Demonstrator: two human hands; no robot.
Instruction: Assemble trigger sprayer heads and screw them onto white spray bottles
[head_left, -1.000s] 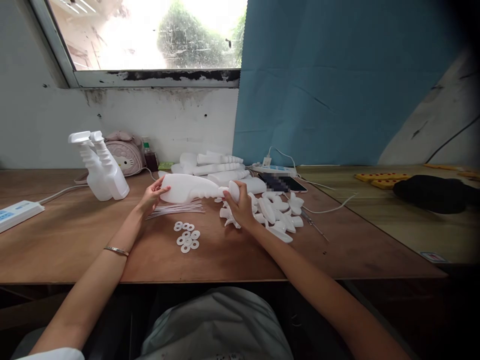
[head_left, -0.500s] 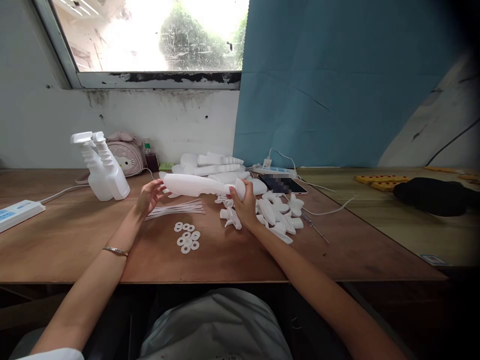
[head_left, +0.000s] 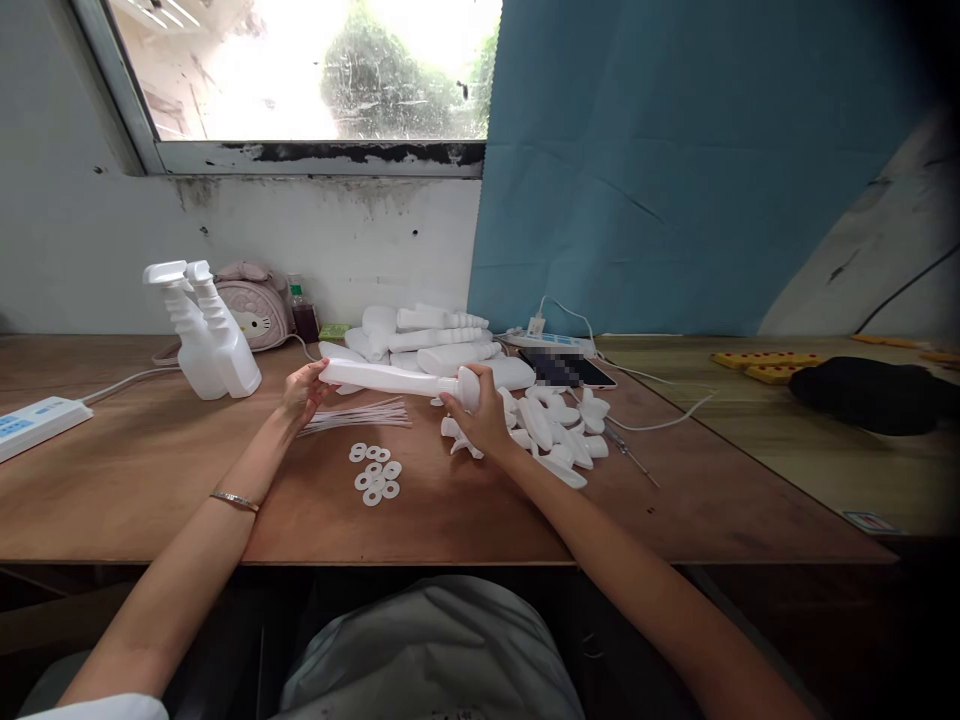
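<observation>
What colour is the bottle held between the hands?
The bottle is white, clearest in the head view.

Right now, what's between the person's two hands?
In the head view, a white bottle spans from the left hand to the white top in the right hand.

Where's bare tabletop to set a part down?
Free: between left power strip and left forearm; between white rings and right forearm; right of the thin tool. Crowded: loose white parts by the right hand; piled white bottles behind.
</observation>
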